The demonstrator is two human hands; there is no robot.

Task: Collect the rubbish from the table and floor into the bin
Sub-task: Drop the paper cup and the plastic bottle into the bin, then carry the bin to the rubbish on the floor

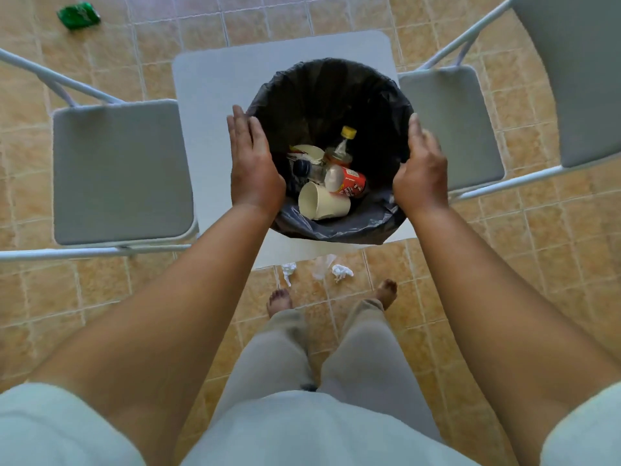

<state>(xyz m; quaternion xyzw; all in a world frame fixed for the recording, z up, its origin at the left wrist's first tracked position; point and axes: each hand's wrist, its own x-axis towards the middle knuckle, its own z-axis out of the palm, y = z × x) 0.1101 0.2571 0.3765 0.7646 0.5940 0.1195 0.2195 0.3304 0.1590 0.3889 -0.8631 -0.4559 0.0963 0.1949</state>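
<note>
A: Head view first: where does the bin stand?
B: The bin point(331, 95), lined with a black bag, stands on the small white table point(208, 95) straight ahead of you, between 2 grey folding chairs, the left chair point(121, 169) and the right chair point(450, 126).
A: And the hands?
B: Your left hand point(255, 163) lies flat on the bin's left rim, fingers straight and pressed together, pinching nothing. Your right hand point(421, 169) lies against the bin's right side, thumb along the rim. Its fingers are blurred, but they look nearly straight and laid on the wall rather than hooked round it. The 2 hands face each other with the bin between them.
A: What is inside?
B: At the bottom you can see a paper cup point(322, 201) on its side, mouth toward your left hand, touching a red-labelled bottle point(347, 181) just beyond it. Behind those leans a yellow-capped bottle point(341, 148). Beside it a dark-capped clear bottle point(304, 169) lies under a white piece point(307, 153), card or cup, you cannot tell which.
A: And rubbish outside the bin?
B: On the tiled floor point(504, 264), between the near table edge and your bare feet point(279, 301), lie a crumpled white tissue point(289, 270), a scrap of clear plastic point(322, 265) and a second white tissue point(342, 272). A green wrapper point(79, 15) lies well apart from them, on the floor at far left beyond the left chair
</note>
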